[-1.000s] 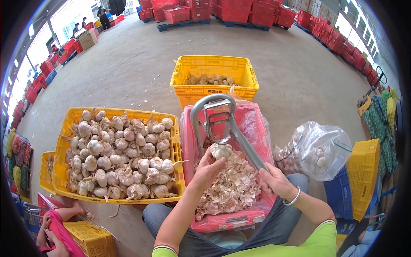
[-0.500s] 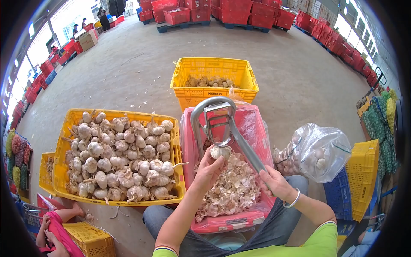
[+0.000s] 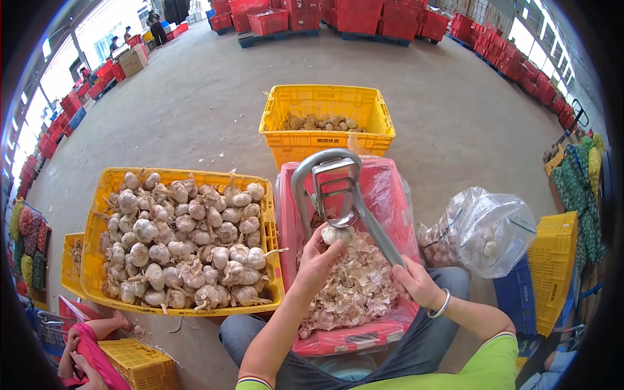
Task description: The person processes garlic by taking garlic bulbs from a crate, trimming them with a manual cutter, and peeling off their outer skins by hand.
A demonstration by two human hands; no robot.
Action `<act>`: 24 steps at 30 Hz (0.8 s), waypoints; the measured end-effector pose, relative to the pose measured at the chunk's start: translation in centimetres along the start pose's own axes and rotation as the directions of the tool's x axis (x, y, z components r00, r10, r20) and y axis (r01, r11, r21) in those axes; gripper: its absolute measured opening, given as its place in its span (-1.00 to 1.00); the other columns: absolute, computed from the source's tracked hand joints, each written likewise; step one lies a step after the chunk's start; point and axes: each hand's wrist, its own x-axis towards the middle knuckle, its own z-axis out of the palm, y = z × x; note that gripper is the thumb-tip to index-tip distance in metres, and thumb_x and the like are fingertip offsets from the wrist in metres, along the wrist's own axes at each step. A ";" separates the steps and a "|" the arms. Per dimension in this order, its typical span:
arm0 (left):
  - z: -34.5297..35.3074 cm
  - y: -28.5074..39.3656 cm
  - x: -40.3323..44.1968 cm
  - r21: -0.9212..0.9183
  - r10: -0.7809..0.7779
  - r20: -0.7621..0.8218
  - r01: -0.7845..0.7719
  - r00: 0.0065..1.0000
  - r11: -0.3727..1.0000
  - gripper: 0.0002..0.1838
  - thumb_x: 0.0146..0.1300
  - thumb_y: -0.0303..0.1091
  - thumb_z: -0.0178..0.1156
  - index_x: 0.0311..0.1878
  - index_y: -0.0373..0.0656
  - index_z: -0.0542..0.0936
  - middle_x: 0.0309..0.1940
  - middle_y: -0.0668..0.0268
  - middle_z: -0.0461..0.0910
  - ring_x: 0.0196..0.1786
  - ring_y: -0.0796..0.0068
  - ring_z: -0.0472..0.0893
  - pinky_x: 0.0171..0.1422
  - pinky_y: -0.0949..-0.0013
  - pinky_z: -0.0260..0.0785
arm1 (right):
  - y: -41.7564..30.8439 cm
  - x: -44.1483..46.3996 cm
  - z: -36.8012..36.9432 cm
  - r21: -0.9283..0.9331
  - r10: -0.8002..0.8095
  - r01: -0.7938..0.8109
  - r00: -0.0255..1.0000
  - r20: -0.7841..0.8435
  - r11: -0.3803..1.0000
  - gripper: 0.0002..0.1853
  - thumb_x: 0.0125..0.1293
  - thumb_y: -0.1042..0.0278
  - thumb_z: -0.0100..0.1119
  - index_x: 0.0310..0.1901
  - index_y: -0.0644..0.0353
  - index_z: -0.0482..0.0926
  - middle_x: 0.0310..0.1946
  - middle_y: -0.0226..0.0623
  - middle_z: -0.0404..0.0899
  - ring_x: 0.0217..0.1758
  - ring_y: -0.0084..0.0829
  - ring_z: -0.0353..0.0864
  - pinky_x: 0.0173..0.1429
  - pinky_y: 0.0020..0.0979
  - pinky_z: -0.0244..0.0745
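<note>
My left hand (image 3: 316,259) holds a whitish garlic bulb (image 3: 337,234) up against the ring-shaped end of a grey metal cutting tool (image 3: 372,224). The tool's curved frame arches over the red crate (image 3: 390,195), which is lined with clear plastic and heaped with garlic peels (image 3: 351,286). My right hand (image 3: 418,283), with a bracelet at the wrist, is closed round the lower end of the tool's long handle. To the left, a yellow crate (image 3: 185,311) is full of untrimmed garlic bulbs (image 3: 156,250).
Beyond the red crate stands a yellow crate (image 3: 325,140) with small brownish pieces inside. A clear bag of garlic (image 3: 487,234) lies at the right, beside blue and yellow crates (image 3: 549,260). Another person's arms and pink clothing (image 3: 97,354) show at the lower left.
The tool's handle and my right hand have come slightly down, and the ring end sits lower at the bulb. My left hand keeps hold of the bulb.
</note>
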 end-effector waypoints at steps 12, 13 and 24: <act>-0.3 -0.6 1.1 0.093 0.031 0.007 -0.031 0.999 0.995 -0.35 0.17 -0.49 0.19 0.30 -0.19 0.14 0.08 0.32 0.36 0.11 0.52 0.39 0.09 0.44 0.30 | 8.9 7.9 -1.3 -0.362 -0.490 0.438 0.870 -0.060 0.823 -0.79 0.30 0.27 0.00 -0.22 0.27 0.40 -0.64 -0.36 0.29 -0.56 -0.61 0.25 -0.47 -0.47 0.21; -0.3 -0.4 0.9 0.093 0.021 0.008 -0.022 1.000 0.995 -0.33 0.16 -0.51 0.19 0.30 -0.17 0.12 0.09 0.31 0.35 0.12 0.52 0.39 0.11 0.43 0.29 | 9.1 7.9 -1.3 -0.367 -0.496 0.439 0.865 -0.072 0.820 -0.80 0.29 0.28 0.01 -0.23 0.26 0.39 -0.65 -0.36 0.29 -0.57 -0.60 0.24 -0.48 -0.47 0.21; -0.7 -0.9 -0.7 0.098 0.062 0.059 -0.067 0.996 0.993 -0.24 0.08 -0.61 0.21 0.31 -0.10 0.05 0.07 0.29 0.37 0.10 0.49 0.41 0.14 0.41 0.28 | 2.7 0.9 0.1 -0.003 -0.116 0.116 0.988 -0.097 0.993 -0.63 0.43 0.04 -0.22 -0.23 0.21 0.42 -0.68 -0.55 0.26 -0.71 -0.75 0.18 -0.63 -0.68 0.11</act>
